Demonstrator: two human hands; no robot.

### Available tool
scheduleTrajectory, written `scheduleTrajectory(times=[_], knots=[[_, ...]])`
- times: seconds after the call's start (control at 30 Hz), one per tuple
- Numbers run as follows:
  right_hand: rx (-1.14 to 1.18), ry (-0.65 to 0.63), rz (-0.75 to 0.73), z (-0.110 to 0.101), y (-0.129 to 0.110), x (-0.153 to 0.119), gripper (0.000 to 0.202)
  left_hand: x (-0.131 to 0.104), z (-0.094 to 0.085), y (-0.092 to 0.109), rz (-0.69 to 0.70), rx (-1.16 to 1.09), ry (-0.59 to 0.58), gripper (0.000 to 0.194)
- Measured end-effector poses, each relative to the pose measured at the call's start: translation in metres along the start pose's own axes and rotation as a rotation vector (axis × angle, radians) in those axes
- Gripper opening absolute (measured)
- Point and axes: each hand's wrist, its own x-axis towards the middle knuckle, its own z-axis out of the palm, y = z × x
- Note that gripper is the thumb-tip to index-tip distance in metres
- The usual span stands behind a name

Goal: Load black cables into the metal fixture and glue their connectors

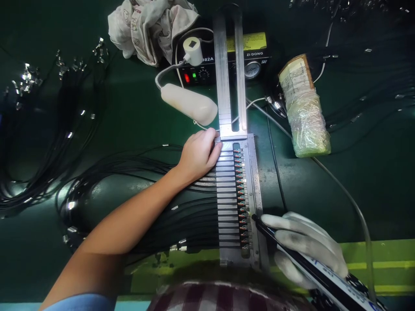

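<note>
A metal fixture holds a column of black cables, their small connectors lined up along its right part. My bare left hand rests at the fixture's upper left edge, thumb and fingers closed there; what they hold, if anything, is hidden. In a white glove, my right hand grips a black pen-shaped dispenser. The dispenser's tip is at the connectors in the lower half of the column. A hinged metal frame stands raised beyond the fixture.
Behind are a black control box, a white lamp and a crumpled cloth. A plastic-wrapped block lies right of them. Black cable bundles spread over the left side; a clear tube curves along the right.
</note>
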Motion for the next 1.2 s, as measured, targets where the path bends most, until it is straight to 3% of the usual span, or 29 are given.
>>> scheduleTrajectory(times=[0.33,0.67,1.2], knots=[[-0.043,0.034,-0.01,0.002,-0.001,0.007,0.024,0.0,0.001,0.0,-0.008,0.02,-0.007,0.018],[-0.023,0.029,0.019,-0.001,-0.018,-0.002,0.026,0.0,0.0,0.0,-0.002,0.022,-0.014,0.021],[-0.007,0.037,0.031,0.004,-0.011,-0.01,0.027,0.0,0.0,0.001,-0.016,0.004,-0.02,0.022]])
